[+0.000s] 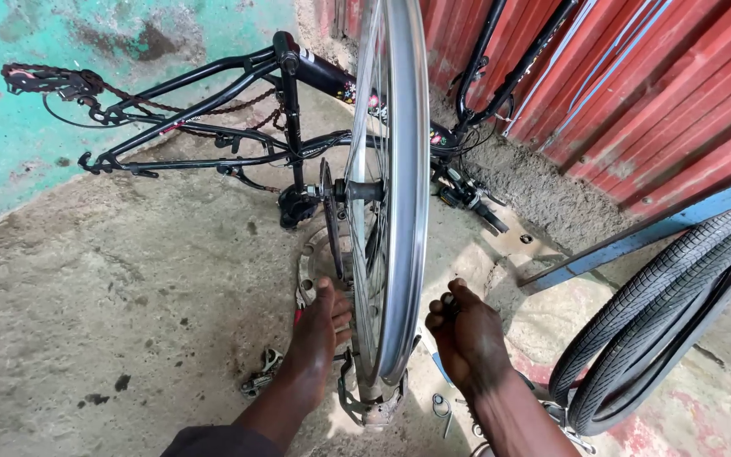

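Observation:
A bare silver bicycle wheel rim (pixel 406 203) with spokes stands upright in front of me, edge on, its hub axle (pixel 364 191) sticking out to the left. My left hand (pixel 319 338) rests flat against the spokes on the rim's left side, fingers spread. My right hand (pixel 465 334) is just right of the rim near its lower part, fingers pinched on a small dark part; what it is I cannot tell. The rim's bottom sits in a rusty stand (pixel 376 404) on the ground.
A black bicycle frame (pixel 239 110) lies upside down behind the wheel, with chain and pedal. Two black tyres (pixel 662 322) lean at the right by a blue bar (pixel 636 237). A red corrugated wall (pixel 662 93) is behind. Small metal parts (pixel 262 372) lie on the concrete.

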